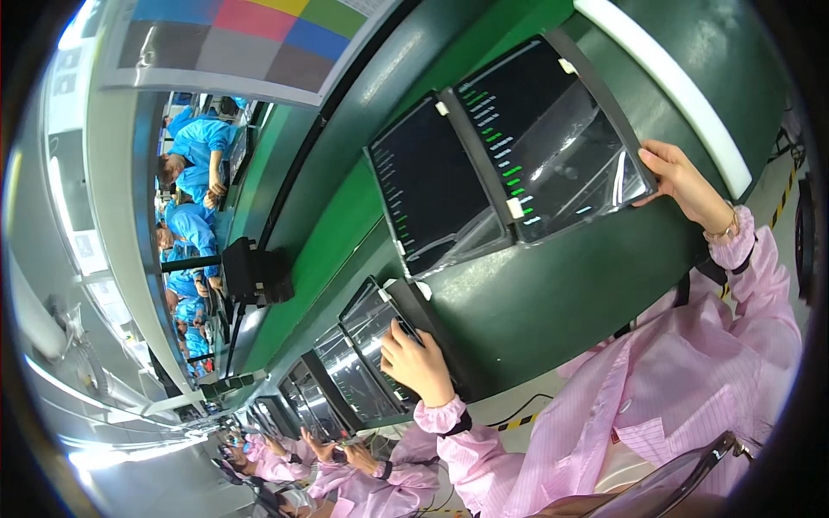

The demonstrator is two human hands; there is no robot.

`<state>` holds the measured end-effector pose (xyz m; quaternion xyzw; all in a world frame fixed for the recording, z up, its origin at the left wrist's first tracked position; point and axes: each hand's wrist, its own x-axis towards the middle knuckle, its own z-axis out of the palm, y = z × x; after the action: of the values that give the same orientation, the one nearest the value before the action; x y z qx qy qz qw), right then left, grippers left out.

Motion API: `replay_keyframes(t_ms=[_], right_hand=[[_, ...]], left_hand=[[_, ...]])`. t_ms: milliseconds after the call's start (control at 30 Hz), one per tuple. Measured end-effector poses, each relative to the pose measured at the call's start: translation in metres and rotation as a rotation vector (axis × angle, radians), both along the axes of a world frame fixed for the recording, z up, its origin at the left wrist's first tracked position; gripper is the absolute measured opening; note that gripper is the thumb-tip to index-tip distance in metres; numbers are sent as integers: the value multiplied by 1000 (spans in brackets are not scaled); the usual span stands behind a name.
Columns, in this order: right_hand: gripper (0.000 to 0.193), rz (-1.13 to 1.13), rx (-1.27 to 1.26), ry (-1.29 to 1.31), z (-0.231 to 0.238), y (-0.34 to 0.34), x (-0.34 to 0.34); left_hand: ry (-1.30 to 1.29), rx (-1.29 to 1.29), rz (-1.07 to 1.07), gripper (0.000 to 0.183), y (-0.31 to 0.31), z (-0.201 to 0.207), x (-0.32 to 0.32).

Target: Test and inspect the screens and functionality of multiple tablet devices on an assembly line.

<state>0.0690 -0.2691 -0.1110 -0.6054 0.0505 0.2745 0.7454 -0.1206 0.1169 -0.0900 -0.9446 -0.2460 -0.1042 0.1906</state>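
Note:
Two flat black display panels (436, 177) lie side by side on the green bench. Rows of small green and white lines glow on both, and white clips sit along their dark frames. At the outer edge of the right panel (553, 142), my right hand (686, 186) grips the frame's near corner, thumb on top. My left hand (419, 363) is closed, fingers curled, over the near part of another lit panel (367, 324) further left. A dark piece shows beside its fingertips; what the fingers hold is not clear. Glare and clear film cover parts of the screens.
A white curved bar (669, 86) lies beyond the right panel. Along the left run a black box on a stand (255, 272) and a colour chart (259, 34). More panels (306, 397) line the bench, where co-workers in pink (371, 483) work; others wear blue (207, 142).

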Motion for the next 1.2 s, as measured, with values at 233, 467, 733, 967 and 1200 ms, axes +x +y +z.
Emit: replay_keyframes(t_ms=[233,467,733,967,1200], right_hand=[[42,-150,-155,-56,6,-44,-20],[40,-175,-146,-40,-11,-56,-20],[32,-203,101,-3,-31,-51,-27],[31,-165,-14,-36,-21,-92,-45],[36,78,-358,-127,-8,-144,-34]], left_hand=[[24,16,-80,40,-2,9,-33],[184,-316,-143,75,-37,5,-66],[25,-280,-170,59,-49,-40,-82],[-90,-478,-225,67,-52,-17,-23],[-142,-678,-500,59,-89,5,25]])
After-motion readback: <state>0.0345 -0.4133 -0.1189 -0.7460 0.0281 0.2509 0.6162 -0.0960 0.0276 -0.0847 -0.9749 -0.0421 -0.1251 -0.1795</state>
